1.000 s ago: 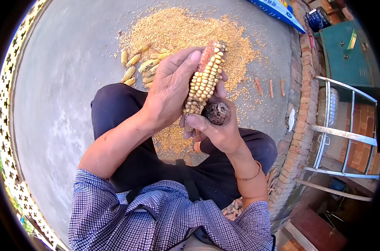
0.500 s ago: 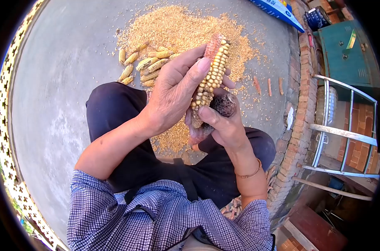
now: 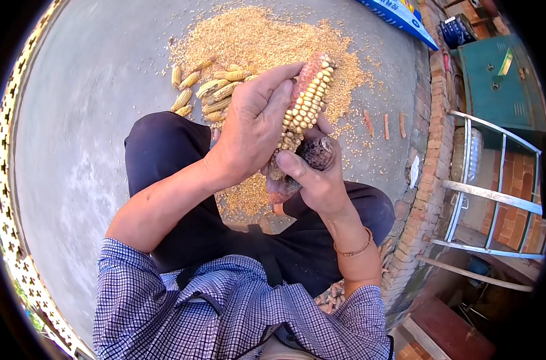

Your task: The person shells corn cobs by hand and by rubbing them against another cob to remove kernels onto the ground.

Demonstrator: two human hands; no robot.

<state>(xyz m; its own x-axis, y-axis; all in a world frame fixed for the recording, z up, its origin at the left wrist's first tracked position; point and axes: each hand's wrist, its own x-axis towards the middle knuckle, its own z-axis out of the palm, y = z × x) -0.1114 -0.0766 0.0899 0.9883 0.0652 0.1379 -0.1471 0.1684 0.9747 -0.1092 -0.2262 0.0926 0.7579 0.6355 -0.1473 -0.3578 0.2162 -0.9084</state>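
Note:
My left hand [image 3: 255,123] is wrapped round a partly shelled ear of corn [image 3: 309,105], tilted up and to the right. Yellow kernels cover its right side, while a pinkish bare strip shows along the upper left. Its lower end looks brownish and lies against my right hand [image 3: 321,180]. That hand is closed round a dark, bare corncob [image 3: 316,153], whose reddish other end shows below the fingers. The right thumb presses near the base of the ear. Some fingers of both hands are hidden behind the corn.
Loose kernels [image 3: 255,39] lie in a wide heap ahead, with several unshelled ears [image 3: 216,96] at its left edge. Three bare cobs [image 3: 386,126] rest on the concrete at right. Beyond a low brick edge [image 3: 432,162] stand a metal frame [image 3: 495,192] and a green cabinet [image 3: 495,78].
The ear has shifted slightly right. My left thumb has drawn back off the ear's face, showing more of the bare strip. The right thumb has moved a little left.

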